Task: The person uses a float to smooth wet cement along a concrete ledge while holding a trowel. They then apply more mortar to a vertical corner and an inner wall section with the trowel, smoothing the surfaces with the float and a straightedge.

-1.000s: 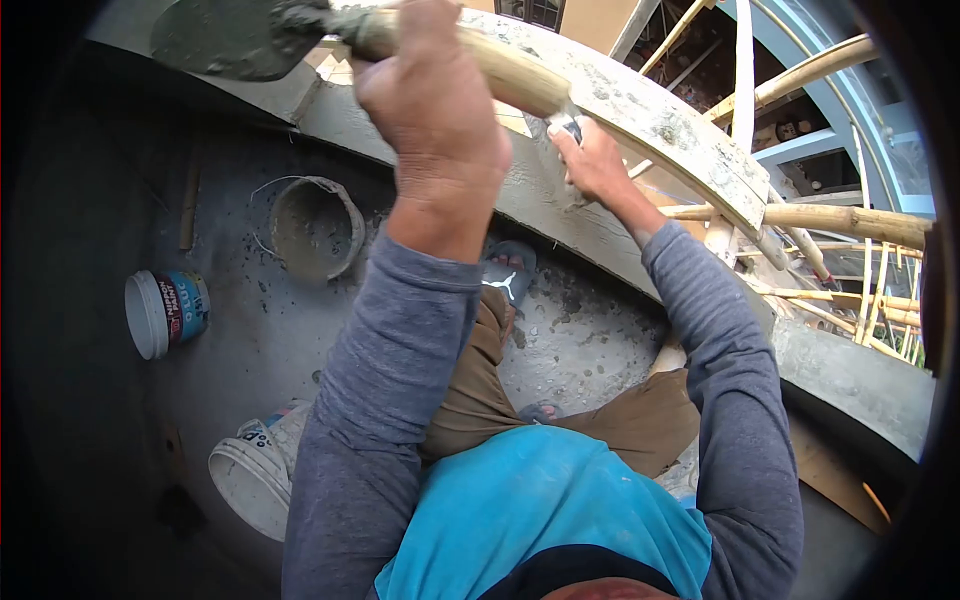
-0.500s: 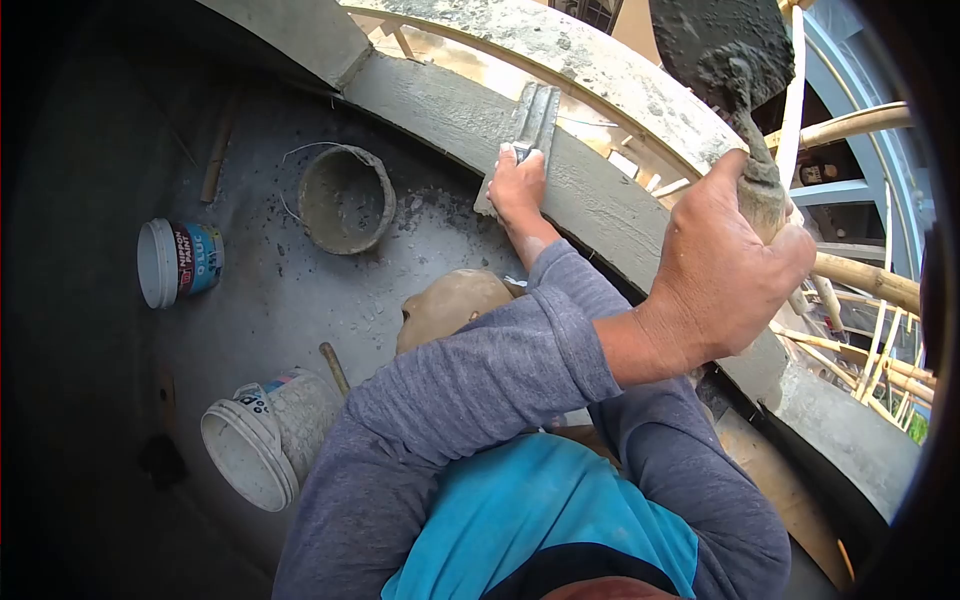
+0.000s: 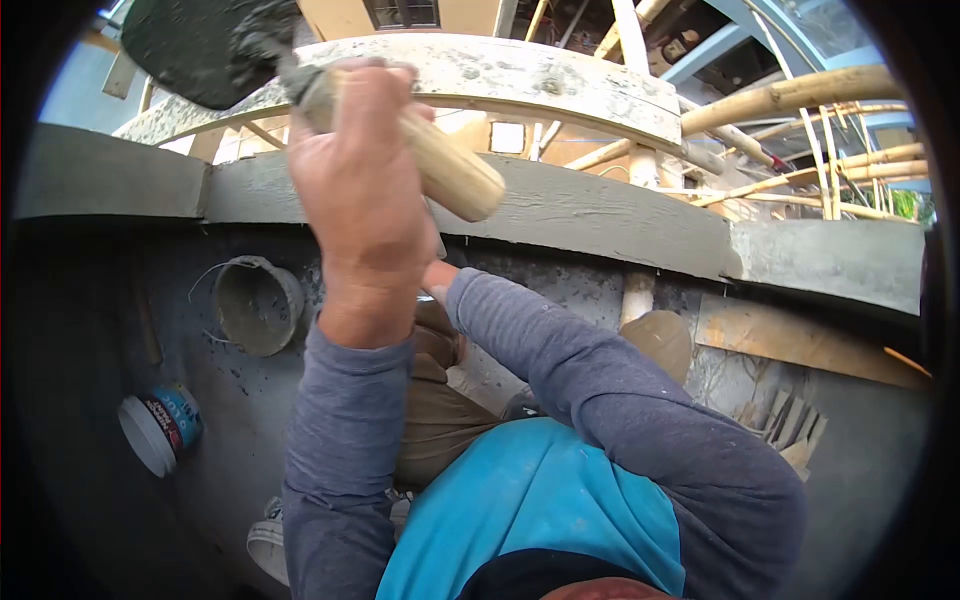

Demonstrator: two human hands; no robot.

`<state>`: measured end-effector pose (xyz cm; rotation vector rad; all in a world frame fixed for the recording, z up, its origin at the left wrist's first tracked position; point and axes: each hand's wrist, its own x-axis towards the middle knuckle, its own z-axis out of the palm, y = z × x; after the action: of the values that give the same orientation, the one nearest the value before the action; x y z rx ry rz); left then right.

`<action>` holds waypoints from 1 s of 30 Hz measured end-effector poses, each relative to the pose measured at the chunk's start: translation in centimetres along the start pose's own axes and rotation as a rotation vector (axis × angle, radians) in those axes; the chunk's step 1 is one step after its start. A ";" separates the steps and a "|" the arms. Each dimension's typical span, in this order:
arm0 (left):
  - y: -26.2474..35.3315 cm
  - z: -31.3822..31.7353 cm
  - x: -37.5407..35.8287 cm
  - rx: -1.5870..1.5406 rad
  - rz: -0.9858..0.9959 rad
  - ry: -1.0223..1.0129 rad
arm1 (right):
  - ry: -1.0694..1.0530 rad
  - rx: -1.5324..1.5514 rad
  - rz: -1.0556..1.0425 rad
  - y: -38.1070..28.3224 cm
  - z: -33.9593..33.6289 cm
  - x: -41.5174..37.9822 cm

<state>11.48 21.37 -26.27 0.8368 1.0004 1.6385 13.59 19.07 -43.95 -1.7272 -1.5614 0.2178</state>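
Observation:
My left hand (image 3: pixel 360 190) is closed round the wooden handle (image 3: pixel 455 170) of a trowel. The dark trowel blade (image 3: pixel 190 50), with wet mortar on it, is raised at the upper left, above the ledge. My right hand (image 3: pixel 439 276) reaches in from the right to the ledge's inner side. Its fingers are hidden behind my left wrist, and only a sliver of the metal float it grips shows. Fresh grey plaster covers the long concrete ledge (image 3: pixel 600 210) in front of me.
A mortar-stained bucket (image 3: pixel 292 310) stands on the floor at left. Near it lies a Nippon Paint pail (image 3: pixel 165 430); another white pail (image 3: pixel 266 548) is partly hidden below. Beyond the ledge run a splattered plank (image 3: pixel 600 95) and bamboo poles (image 3: pixel 800 95). A board (image 3: pixel 800 335) lies at right.
My left hand has swung from right to left with the loaded trowel, and now covers my right hand. The view has turned to the right. The float, plainly visible before, is mostly hidden.

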 end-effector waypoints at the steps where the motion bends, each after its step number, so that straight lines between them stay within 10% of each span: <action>1: 0.2 -0.5 0.4 -0.004 0.011 0.022 | -0.075 0.122 0.220 2.6 2.2 -1.5; 6: 1.2 -1.3 1.0 -0.035 0.027 0.073 | -0.070 0.435 0.778 14.7 -7.1 -4.2; 10: 0.6 -0.6 0.9 -0.043 0.034 -0.037 | 0.358 0.374 0.996 23.4 -16.8 -4.0; 18: -0.8 2.0 0.2 0.001 0.005 -0.092 | -0.178 0.242 0.624 25.4 -24.2 -3.4; 21: -1.0 2.7 -0.3 0.011 -0.013 -0.116 | -0.264 -0.340 0.297 25.8 -26.4 -2.3; 30: -1.3 2.4 0.4 0.053 -0.004 -0.035 | 0.341 0.636 0.875 23.7 -17.2 -12.2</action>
<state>14.03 22.46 -26.44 0.8950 1.0240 1.5948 39.24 2.16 -51.75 -1.6807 -0.3422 0.7182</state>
